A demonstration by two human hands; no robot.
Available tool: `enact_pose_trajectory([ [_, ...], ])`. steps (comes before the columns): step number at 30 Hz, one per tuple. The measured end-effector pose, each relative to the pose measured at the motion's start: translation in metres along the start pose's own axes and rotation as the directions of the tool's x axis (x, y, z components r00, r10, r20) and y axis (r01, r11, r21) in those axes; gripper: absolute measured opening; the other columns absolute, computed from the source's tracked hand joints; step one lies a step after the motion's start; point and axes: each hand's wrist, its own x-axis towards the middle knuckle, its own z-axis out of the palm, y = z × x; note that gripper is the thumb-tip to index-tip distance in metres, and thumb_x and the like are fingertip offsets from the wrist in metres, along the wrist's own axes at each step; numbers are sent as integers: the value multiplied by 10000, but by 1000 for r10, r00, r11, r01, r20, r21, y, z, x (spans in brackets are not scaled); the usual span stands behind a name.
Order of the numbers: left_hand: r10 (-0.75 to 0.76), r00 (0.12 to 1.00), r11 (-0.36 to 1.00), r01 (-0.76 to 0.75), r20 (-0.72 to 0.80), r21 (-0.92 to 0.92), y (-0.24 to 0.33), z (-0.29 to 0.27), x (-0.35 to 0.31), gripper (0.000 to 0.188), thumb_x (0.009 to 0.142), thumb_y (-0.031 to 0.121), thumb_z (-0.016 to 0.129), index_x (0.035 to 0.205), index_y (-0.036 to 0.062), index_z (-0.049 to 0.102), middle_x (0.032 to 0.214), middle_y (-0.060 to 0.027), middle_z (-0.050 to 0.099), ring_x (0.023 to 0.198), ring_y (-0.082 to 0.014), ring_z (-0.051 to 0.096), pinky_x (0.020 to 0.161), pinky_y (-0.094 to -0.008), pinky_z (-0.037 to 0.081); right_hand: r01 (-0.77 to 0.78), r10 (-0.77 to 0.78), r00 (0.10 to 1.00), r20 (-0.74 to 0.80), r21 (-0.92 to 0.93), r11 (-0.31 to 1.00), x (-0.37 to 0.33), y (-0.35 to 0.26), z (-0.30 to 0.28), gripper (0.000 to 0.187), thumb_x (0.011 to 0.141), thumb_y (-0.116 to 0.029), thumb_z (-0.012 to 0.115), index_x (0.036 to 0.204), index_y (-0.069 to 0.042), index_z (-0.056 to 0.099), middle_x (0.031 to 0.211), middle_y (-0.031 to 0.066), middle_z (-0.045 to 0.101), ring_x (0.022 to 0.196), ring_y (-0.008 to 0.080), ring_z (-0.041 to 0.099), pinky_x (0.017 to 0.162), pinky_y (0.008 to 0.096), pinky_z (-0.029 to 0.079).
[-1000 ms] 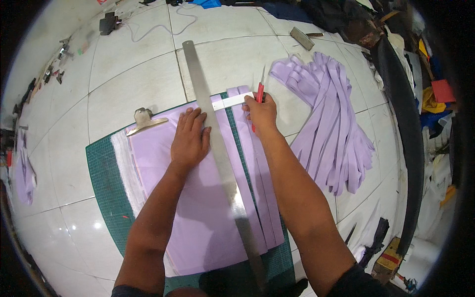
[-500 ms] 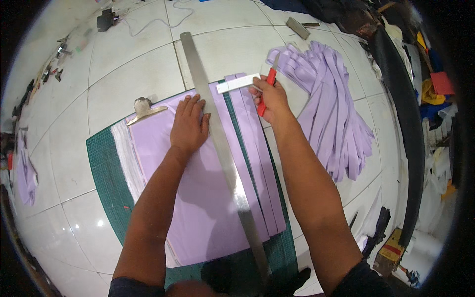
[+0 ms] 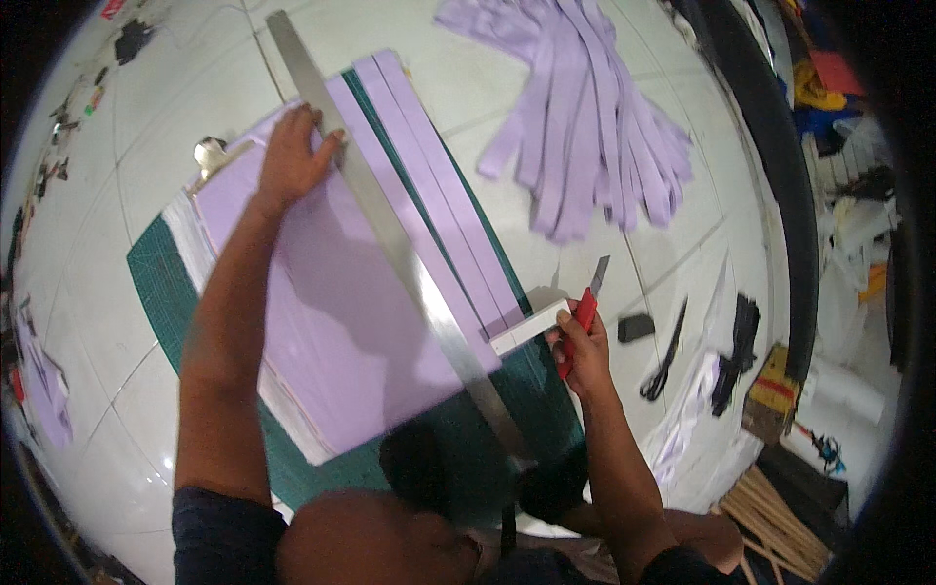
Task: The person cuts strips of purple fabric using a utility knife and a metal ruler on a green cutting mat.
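Note:
My left hand [image 3: 292, 156] lies with fingers stretched out at the far part of a long metal ruler [image 3: 385, 229], pressing on it and the lilac fabric [image 3: 341, 312] beneath. That fabric rests in a layered stack on a green cutting mat [image 3: 156, 283]. To the ruler's right run narrow lilac strips [image 3: 444, 200], with a gap showing mat between them. Closed fingers of my right hand [image 3: 587, 356] hold a red utility knife [image 3: 582, 327], blade out and pointing up and away, together with a short white flat strip [image 3: 526, 329]. The white strip's end lies over the near end of the cut fabric.
A metal bulldog clip [image 3: 216, 161] grips the stack's far left corner. A heap of lilac strips [image 3: 595, 127] lies at the far right on the tiled floor. Black scissors [image 3: 666, 351] and a small dark block [image 3: 636, 329] are right of my right hand.
My right hand has come down from the strips' far end to their near end with the knife and white strip. My view has shifted; my left hand stays at the ruler's far part.

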Motion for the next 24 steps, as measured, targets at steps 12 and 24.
enact_pose_trajectory([
  [12,-160,869,900,-67,469,430,27,-37,17,1348,484,693,853,1460,-73,326,1535,-282,305,1469,-398,243,1202,-543,184,36,-42,995,-92,-67,997,-23,60,-17,420,930,-208,692,1268,2,559,919,61,656,758,109,629,529,240,466],
  [24,-89,892,963,-37,443,266,13,-25,18,1307,513,558,909,1438,-134,299,1523,-312,295,1447,-412,282,1190,-431,287,51,-58,996,-69,-100,994,-23,61,-19,412,925,-219,705,1251,1,580,961,61,658,798,118,650,544,243,486],
])
